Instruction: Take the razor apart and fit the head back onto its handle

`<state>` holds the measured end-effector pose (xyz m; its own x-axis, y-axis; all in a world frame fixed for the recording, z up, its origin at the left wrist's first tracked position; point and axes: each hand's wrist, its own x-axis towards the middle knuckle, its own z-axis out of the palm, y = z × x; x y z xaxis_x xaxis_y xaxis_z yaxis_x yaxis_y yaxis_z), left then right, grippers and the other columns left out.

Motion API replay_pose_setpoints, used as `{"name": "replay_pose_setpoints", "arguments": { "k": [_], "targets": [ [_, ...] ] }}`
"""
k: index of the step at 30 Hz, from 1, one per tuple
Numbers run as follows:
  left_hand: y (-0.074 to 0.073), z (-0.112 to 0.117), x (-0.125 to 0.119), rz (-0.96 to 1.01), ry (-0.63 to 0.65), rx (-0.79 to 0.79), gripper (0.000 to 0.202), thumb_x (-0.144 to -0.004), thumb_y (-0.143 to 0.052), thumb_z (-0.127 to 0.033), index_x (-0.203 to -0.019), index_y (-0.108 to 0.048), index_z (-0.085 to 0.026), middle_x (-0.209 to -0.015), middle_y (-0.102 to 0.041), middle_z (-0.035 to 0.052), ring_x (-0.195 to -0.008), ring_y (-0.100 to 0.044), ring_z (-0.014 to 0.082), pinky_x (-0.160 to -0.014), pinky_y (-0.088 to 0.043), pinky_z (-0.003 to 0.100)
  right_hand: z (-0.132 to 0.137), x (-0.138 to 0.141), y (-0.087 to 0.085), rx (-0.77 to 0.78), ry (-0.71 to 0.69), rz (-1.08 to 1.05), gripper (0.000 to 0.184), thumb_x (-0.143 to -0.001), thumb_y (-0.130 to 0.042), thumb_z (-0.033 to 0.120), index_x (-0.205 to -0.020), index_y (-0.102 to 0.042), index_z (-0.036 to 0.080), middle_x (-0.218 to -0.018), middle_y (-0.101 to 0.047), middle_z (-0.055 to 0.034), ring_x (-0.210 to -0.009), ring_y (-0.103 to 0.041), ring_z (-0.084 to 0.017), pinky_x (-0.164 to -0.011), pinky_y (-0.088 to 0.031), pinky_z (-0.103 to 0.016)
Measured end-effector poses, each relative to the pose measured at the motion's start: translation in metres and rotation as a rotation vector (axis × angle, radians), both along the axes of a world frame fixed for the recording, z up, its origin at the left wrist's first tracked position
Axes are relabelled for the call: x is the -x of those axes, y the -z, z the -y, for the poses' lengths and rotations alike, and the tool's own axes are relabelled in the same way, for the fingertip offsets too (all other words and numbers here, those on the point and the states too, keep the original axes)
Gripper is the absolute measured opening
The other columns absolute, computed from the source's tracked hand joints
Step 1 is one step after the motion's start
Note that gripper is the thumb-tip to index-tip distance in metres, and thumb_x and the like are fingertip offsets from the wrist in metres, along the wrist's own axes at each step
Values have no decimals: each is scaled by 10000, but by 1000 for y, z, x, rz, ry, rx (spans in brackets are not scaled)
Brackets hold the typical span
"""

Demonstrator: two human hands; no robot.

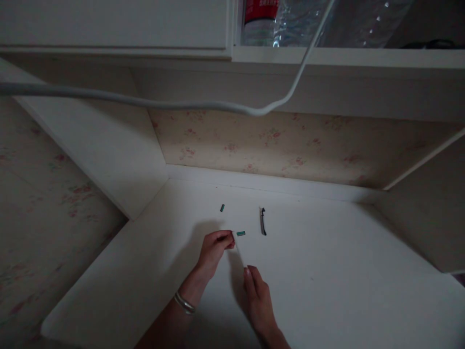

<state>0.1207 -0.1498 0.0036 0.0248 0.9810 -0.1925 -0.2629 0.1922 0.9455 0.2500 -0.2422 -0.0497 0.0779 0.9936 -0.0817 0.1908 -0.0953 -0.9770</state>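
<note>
My left hand (218,247) pinches the upper end of a thin, pale stick (238,249) above the white desktop. Lower down, my right hand (257,293) is closed around the same stick's near end, hiding that part. Just right of the left fingertips is a small green, dark-edged rectangular piece (240,233); I cannot tell whether it touches the stick. A similar small green piece (222,207) lies farther back. To the right lies a slim, slightly curved black and grey handle (263,223), shaped like a razor handle.
The white desktop (327,252) is bounded by a back ledge (276,185) and side panels. Overhead, a white cable (174,104) hangs across the view beneath the cabinet (116,24). On the open shelf stand a red-labelled container (260,12) and clear plastic packaging (301,24).
</note>
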Motion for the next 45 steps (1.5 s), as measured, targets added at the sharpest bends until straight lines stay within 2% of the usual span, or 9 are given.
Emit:
{"name": "replay_pose_setpoints", "arguments": {
  "k": [3, 7, 11, 15, 23, 27, 38, 42, 45],
  "targets": [
    [1, -1, 0, 13, -30, 27, 254, -654, -741, -309, -803, -723, -104, -733, -692, 86, -665, -603, 150, -662, -494, 270, 0, 0, 1, 1, 90, -1, 367, -923, -351, 505, -812, -515, 196, -576, -384, 52, -514, -353, -127, -483, -278, -222],
    [1, -1, 0, 2, -29, 24, 252, -654, -740, -303, -808, -724, -104, -729, -687, 85, -655, -593, 145, -664, -492, 269, 0, -1, 3, 2, -4, 5, 359, -920, -360, 509, -833, -518, 198, -570, -374, 55, -517, -353, -130, -488, -275, -224],
    [-1, 0, 1, -5, -25, 12, 254, -651, -743, -321, -784, -724, -106, -717, -681, 82, -654, -589, 145, -656, -490, 265, 1, -1, 2, 4, 87, -3, 359, -925, -345, 511, -822, -502, 205, -586, -379, 53, -526, -352, -130, -495, -283, -223],
    [0, 0, 1, -2, -29, 10, 266, -646, -745, -321, -805, -728, -109, -719, -682, 81, -648, -584, 141, -652, -488, 264, 0, 0, 1, 11, 1, 9, 369, -912, -366, 525, -812, -510, 200, -568, -378, 56, -519, -357, -129, -490, -280, -225],
    [2, 0, 1, 3, -30, 7, 241, -651, -738, -301, -804, -726, -116, -714, -682, 71, -652, -589, 141, -651, -486, 256, -2, 1, -3, -9, -6, 39, 392, -913, -355, 530, -831, -535, 192, -560, -404, 53, -511, -384, -131, -488, -305, -222],
    [0, 2, 1, -7, -36, 2, 239, -662, -730, -315, -795, -724, -116, -715, -684, 74, -660, -593, 150, -659, -490, 265, 0, 1, -3, -13, 89, 59, 408, -912, -346, 539, -839, -545, 191, -550, -432, 47, -492, -395, -136, -470, -305, -227],
    [3, 1, 2, -1, -37, -4, 245, -642, -739, -307, -797, -727, -118, -707, -680, 67, -646, -589, 143, -645, -481, 259, 0, 0, -1, -28, 20, 101, 388, -916, -347, 528, -849, -546, 201, -560, -466, 36, -507, -432, -149, -487, -324, -230],
    [2, 2, 2, 9, -30, -11, 248, -662, -729, -327, -791, -722, -115, -692, -673, 66, -631, -579, 136, -642, -478, 261, 0, 0, -1, -30, 109, 95, 404, -915, -340, 534, -829, -544, 196, -558, -455, 37, -502, -420, -143, -482, -324, -224],
    [1, 2, 2, 21, -32, -15, 256, -651, -737, -325, -794, -722, -112, -685, -668, 63, -622, -576, 135, -635, -475, 261, 1, 1, 0, -36, 33, 90, 397, -912, -353, 533, -841, -547, 195, -559, -454, 38, -506, -422, -144, -493, -324, -226]
  ]
}}
